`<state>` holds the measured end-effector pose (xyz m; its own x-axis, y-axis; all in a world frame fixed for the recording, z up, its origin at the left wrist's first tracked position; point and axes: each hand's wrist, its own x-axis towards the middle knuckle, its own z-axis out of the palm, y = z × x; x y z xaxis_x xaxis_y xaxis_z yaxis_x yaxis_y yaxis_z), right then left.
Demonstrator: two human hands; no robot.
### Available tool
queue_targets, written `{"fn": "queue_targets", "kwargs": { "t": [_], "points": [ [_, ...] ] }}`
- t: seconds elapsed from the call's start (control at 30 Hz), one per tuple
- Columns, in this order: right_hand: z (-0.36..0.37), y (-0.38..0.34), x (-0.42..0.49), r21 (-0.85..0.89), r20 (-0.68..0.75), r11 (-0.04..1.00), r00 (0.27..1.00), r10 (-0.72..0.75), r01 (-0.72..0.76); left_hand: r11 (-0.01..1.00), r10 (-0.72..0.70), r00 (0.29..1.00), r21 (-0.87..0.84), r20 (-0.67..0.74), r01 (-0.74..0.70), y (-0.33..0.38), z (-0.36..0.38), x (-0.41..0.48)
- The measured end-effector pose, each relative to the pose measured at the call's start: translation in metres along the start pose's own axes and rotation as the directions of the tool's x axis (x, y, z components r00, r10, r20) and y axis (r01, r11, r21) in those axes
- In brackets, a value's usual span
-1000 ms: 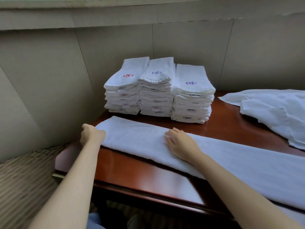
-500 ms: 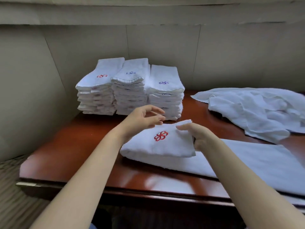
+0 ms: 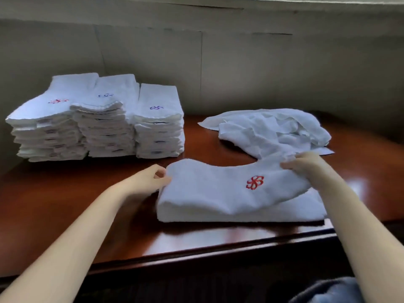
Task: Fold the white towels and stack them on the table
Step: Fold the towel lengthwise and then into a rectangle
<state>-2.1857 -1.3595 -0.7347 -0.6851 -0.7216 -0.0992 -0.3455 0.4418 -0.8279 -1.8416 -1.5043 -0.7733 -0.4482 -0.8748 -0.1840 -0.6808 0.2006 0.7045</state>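
Observation:
A white towel (image 3: 218,193) with a red embroidered logo lies folded in layers near the front edge of the dark wooden table (image 3: 76,204). My left hand (image 3: 150,180) pinches its left end with curled fingers. My right hand (image 3: 306,167) grips the top layer at the right end, and that layer sags in the middle. Three stacks of folded white towels (image 3: 98,127) stand side by side at the back left. A loose heap of unfolded white towels (image 3: 273,130) lies at the back right, just behind my right hand.
A pale panelled wall (image 3: 240,68) runs close behind the stacks and the heap. The table's front edge (image 3: 196,252) crosses the lower part of the view. Bare wood shows left of the towel, between it and the stacks.
The long towel strip has been folded over on itself into a short thick bundle. Both hands moved to its two ends. The view has swung right, so the stacks sit further left.

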Motion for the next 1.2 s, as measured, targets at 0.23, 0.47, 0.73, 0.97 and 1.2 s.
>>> {"fn": "queue_targets", "kwargs": {
  "t": [0.23, 0.47, 0.73, 0.97, 1.2],
  "points": [
    [-0.001, 0.045, 0.011, -0.116, 0.018, 0.986, 0.993, 0.119, -0.116, 0.981, -0.135, 0.99, -0.146, -0.047, 0.127, 0.019, 0.036, 0.012],
    [-0.037, 0.043, 0.008, 0.141, 0.124, 0.948, 0.955, 0.269, -0.285, 0.992, -0.124, 0.991, -0.001, -0.052, 0.124, 0.028, 0.051, 0.009],
    [-0.025, 0.06, 0.006, -0.487, -0.015, 0.873, 1.0, 0.001, -0.008, 0.986, -0.166, 0.979, -0.025, -0.12, 0.164, 0.029, 0.054, 0.011],
    [0.013, 0.035, -0.007, -0.666, 0.087, 0.691, 0.95, -0.301, 0.281, 0.945, -0.195, 0.952, -0.215, 0.235, 0.246, 0.029, 0.032, -0.001],
    [0.082, 0.01, -0.014, -0.645, 0.398, 0.552, 0.849, -0.348, 0.529, 0.901, -0.318, 0.872, -0.404, -0.371, 0.156, -0.004, -0.005, 0.014]
  ]
}}
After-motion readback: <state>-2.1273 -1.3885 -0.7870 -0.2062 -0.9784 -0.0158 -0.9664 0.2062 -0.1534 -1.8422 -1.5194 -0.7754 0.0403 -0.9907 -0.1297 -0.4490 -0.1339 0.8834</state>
